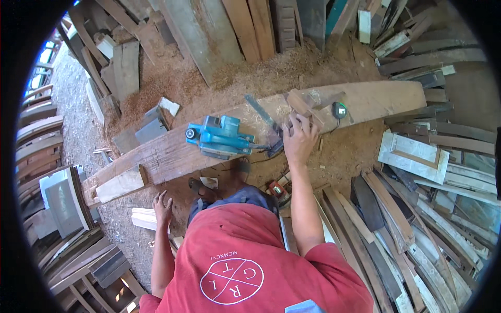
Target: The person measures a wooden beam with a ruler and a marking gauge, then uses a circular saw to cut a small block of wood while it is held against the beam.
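Note:
A long, curved-edged plank (365,101) lies across in front of me as a work surface. My right hand (301,136) is over its middle, fingers curled on the near end of a small wooden block (298,103). Just left of that hand are a thin metal blade (259,110) and a dark tool part (275,148); how they join is partly hidden. A blue electric hand planer (222,136) rests on the plank further left. My left hand (163,208) hangs below the plank's near edge, fingers loosely apart, holding nothing.
A tape measure (339,110) sits on the plank right of the block. A pale wooden piece (121,185) lies at its left end. Stacked timber (386,208) crowds the right, with more boards (201,36) at the back. Shavings (292,65) cover the ground behind the plank.

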A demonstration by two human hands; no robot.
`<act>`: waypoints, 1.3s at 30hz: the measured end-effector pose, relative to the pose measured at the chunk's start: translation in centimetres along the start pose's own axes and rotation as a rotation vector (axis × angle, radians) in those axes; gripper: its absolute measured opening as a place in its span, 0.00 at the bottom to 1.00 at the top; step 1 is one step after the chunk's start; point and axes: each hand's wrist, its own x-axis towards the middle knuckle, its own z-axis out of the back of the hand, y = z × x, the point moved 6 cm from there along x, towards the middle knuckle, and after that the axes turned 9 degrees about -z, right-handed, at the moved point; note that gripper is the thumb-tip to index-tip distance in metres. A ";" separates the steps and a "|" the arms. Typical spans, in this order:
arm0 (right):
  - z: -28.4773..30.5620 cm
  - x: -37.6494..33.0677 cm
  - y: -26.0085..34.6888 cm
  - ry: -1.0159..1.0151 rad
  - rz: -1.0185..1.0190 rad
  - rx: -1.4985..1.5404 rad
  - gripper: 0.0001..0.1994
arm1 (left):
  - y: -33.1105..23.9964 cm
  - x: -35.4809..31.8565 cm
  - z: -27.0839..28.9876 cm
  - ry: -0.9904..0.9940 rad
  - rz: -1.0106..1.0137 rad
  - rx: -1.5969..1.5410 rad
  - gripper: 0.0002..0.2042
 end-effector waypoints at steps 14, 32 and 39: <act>0.2 -2.7 9.3 0.382 0.287 0.301 0.30 | -7.7 -1.5 0.9 -0.115 0.007 -0.140 0.19; -5.4 -4.9 9.6 0.333 -0.140 0.231 0.24 | 11.9 4.3 14.9 -0.719 0.298 0.092 0.09; -7.0 -1.9 23.3 0.009 0.296 -0.169 0.22 | 23.1 11.2 22.6 -0.782 0.261 0.233 0.10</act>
